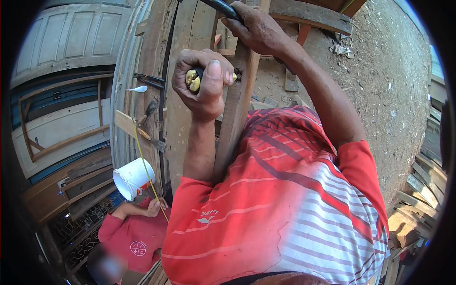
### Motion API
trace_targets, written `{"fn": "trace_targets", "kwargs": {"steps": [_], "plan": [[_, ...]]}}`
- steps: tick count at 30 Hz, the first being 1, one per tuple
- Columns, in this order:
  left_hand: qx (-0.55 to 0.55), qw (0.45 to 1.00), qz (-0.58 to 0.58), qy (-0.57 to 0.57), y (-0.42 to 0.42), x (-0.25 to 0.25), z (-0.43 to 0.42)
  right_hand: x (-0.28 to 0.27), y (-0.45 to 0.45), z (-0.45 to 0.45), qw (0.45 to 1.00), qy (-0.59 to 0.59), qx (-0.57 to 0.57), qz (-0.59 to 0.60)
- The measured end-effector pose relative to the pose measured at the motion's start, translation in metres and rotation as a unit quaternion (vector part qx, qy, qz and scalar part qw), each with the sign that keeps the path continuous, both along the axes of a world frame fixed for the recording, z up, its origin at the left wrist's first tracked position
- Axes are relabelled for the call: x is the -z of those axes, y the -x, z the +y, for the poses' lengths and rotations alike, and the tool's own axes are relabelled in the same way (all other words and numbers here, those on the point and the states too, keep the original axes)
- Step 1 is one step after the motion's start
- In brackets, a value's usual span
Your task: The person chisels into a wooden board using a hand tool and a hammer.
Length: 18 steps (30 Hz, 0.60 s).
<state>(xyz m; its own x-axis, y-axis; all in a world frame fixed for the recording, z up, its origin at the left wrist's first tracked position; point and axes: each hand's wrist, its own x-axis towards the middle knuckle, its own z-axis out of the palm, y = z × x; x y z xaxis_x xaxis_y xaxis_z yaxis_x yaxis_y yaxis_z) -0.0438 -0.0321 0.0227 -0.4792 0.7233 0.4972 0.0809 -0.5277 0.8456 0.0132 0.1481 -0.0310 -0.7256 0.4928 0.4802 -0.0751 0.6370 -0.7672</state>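
Observation:
My left hand (204, 83) is closed in a fist around a chisel-like tool with a yellow and black handle (193, 80); its blade is hidden. The fist is beside a narrow wooden beam (236, 107), close to a dark, rough notch (239, 74) cut in it. Farther forward, my right hand (259, 28) grips a black bar-like handle (221, 7) above the beam. That handle runs out of the top of the view, so what is at its end cannot be seen.
Left of the beam, a plank bench (151, 57) carries black pliers (149, 80), a wooden-handled tool (144, 134) and a yellow tape measure (141, 147). A white bucket (133, 178) stands near a co-worker in a red shirt (130, 237). Panelled doors (71, 35) lean at far left; scrap wood (422, 199) lies right.

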Motion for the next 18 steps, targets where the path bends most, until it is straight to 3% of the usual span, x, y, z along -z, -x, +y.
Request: {"fn": "trace_targets", "kwargs": {"steps": [8, 11, 14, 16, 18], "plan": [[0.085, 0.994, 0.037, 0.057, 0.001, 0.022, -0.002, 0.002, 0.001, 0.001, 1.000, 0.020, -0.004, 0.007], [0.038, 0.988, 0.117, 0.093, 0.008, 0.025, 0.001, 0.001, -0.008, 0.002, 0.998, 0.056, -0.015, 0.027], [-0.017, 0.981, 0.160, 0.108, 0.009, 0.022, 0.004, -0.033, -0.045, -0.004, 0.994, 0.105, -0.020, -0.005], [-0.052, 0.974, 0.188, 0.114, 0.005, 0.017, 0.006, -0.078, -0.082, -0.015, 0.989, 0.120, -0.016, -0.086], [-0.068, 0.969, 0.198, 0.128, 0.001, 0.009, 0.009, -0.101, -0.111, -0.021, 0.993, 0.017, 0.017, -0.114]]}}
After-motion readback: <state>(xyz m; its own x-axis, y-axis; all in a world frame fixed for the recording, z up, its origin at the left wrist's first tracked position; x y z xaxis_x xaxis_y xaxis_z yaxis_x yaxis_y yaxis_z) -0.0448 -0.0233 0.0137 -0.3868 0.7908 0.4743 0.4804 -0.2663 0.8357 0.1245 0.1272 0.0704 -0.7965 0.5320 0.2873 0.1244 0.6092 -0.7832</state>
